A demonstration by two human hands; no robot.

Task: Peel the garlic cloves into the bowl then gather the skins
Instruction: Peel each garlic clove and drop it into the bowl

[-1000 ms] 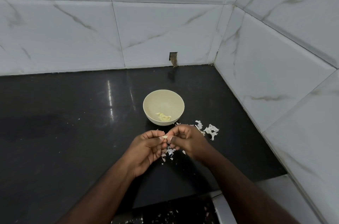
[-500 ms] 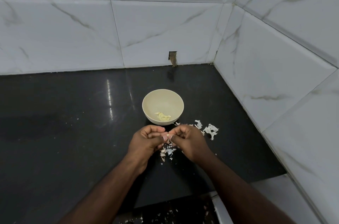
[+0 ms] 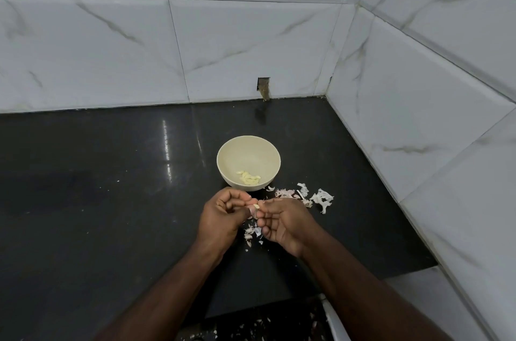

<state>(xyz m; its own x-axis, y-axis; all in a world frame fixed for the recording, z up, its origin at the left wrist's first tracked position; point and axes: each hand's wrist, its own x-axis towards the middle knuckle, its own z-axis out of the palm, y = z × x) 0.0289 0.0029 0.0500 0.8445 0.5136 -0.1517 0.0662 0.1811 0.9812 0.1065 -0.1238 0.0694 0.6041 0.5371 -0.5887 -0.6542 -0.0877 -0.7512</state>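
Note:
A cream bowl (image 3: 225,159) stands on the black counter (image 3: 111,201) and holds several peeled garlic cloves (image 3: 249,178). Just in front of it, my left hand (image 3: 222,219) and my right hand (image 3: 283,224) meet above the counter. Both pinch one small garlic clove (image 3: 255,207) between fingertips and thumbs. Loose garlic skins (image 3: 252,233) lie on the counter under the hands. A larger scatter of white and pinkish skins (image 3: 307,195) lies to the right of the bowl.
White marble-look tiled walls (image 3: 418,117) close the counter at the back and on the right. A small hole (image 3: 264,87) sits in the back wall above the counter. More skins (image 3: 243,326) lie on the floor below the front edge.
The two hands have stayed together on the clove, shifting only slightly. My right hand's fingers have uncurled a little and its palm shows more. The bowl has not moved.

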